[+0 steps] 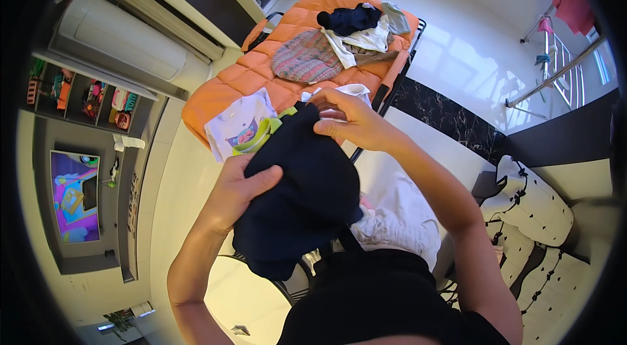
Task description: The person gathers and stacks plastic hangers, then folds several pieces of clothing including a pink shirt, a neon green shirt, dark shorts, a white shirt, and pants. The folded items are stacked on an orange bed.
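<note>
A dark navy cloth garment (pixel 303 183) hangs bunched in front of my body. My left hand (pixel 237 188) grips its left edge, the thumb lying over the cloth. At the upper right edge of the same garment, my right hand (pixel 355 122) holds the cloth with bent fingers; part of that grasp is hidden. Just beyond the garment is a lime-green cloth item (pixel 262 134), partly covered by it. A white shirt with a coloured print (pixel 235 124) lies spread on the near end of the orange quilted folding bed (pixel 220 90).
Farther up the bed lie a patterned cushion-like cloth (pixel 306 56), a white garment (pixel 365 41) and a dark garment (pixel 352 19). White cloth (pixel 401 222) is beside my lap. A round table (pixel 245 301) stands lower left, a sofa (pixel 553 276) right, a drying rack (pixel 563 71) upper right.
</note>
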Motion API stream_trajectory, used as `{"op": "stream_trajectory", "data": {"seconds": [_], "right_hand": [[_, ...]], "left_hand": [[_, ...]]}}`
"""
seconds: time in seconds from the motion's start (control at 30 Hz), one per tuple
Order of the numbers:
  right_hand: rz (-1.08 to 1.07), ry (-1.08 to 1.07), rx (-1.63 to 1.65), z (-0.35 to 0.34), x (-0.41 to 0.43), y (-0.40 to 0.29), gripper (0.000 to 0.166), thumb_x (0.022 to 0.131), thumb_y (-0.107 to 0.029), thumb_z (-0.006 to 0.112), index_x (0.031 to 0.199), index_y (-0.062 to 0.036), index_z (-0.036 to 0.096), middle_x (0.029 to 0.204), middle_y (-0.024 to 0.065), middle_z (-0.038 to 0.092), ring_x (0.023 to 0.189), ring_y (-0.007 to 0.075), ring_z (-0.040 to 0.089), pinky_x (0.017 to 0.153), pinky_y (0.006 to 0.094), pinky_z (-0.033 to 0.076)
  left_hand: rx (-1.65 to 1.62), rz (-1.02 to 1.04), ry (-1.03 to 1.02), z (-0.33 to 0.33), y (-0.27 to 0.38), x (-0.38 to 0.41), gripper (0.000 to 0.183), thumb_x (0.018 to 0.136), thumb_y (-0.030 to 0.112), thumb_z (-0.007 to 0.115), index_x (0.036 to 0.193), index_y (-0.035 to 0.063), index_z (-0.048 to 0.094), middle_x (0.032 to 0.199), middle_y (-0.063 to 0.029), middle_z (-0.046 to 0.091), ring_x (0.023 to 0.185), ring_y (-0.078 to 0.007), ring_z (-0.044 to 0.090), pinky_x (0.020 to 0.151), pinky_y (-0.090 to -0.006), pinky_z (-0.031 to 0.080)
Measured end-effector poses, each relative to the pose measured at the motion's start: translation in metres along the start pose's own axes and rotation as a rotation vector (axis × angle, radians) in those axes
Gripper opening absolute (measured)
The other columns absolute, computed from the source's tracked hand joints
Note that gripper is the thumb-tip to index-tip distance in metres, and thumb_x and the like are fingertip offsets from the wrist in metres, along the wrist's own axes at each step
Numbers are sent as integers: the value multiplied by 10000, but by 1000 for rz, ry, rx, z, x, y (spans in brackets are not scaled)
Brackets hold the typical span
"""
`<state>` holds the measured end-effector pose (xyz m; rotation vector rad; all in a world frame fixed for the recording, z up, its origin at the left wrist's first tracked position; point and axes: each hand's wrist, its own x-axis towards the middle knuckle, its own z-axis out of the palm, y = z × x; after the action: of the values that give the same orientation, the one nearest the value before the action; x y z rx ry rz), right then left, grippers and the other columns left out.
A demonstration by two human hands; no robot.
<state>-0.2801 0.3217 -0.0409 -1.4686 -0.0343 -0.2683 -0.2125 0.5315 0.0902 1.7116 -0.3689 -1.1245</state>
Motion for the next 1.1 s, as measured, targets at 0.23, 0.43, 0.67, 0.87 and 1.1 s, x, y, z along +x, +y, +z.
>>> {"op": "stream_trajectory", "data": {"seconds": [0.23, 0.43, 0.67, 0.87, 1.1], "right_hand": [[569, 323, 181, -53, -16, 137, 332, 897, -321, 559, 1075, -42, 540, 1006, 63, 596, 933, 156, 566, 843, 301, 444], [939, 404, 736, -72, -2, 248, 375, 899, -363, 541, 1144, -81, 513, 1071, 47, 577, 964, 146, 554, 845, 339, 451], [758, 587, 1161, -97, 77, 297, 502, 828, -357, 627, 1210, -73, 470, 1142, 73, 551, 1021, 188, 546, 891, 347, 439], [659, 529, 1201, -137, 119, 303, 635, 767, -352, 700, 1267, -66, 433, 1203, 95, 529, 1069, 223, 538, 930, 353, 430], [982, -35, 500, -54, 203, 238, 683, 664, -97, 770, 1263, -53, 445, 1124, 80, 570, 1041, 220, 558, 945, 348, 433]], "left_hand": [[-380, 121, 221, -13, 29, 59, 384, 856, 215, 612, 1103, -67, 531, 1016, -135, 617, 861, -188, 624, 780, -283, 502], [-595, 323, 605, 5, 93, 97, 425, 921, 353, 478, 1065, -25, 607, 1062, -175, 609, 934, -237, 619, 827, -334, 504], [-621, 336, 747, -62, 70, 130, 514, 931, 401, 430, 1206, -26, 502, 1159, -184, 568, 1007, -267, 591, 890, -399, 477], [-569, 95, 707, -145, -14, 139, 511, 894, 374, 534, 1183, -44, 488, 1069, -167, 610, 900, -258, 634, 787, -373, 532], [-665, -67, 756, -269, -114, 142, 491, 833, 305, 649, 1137, -58, 520, 993, -145, 632, 839, -202, 637, 745, -304, 524]]}}
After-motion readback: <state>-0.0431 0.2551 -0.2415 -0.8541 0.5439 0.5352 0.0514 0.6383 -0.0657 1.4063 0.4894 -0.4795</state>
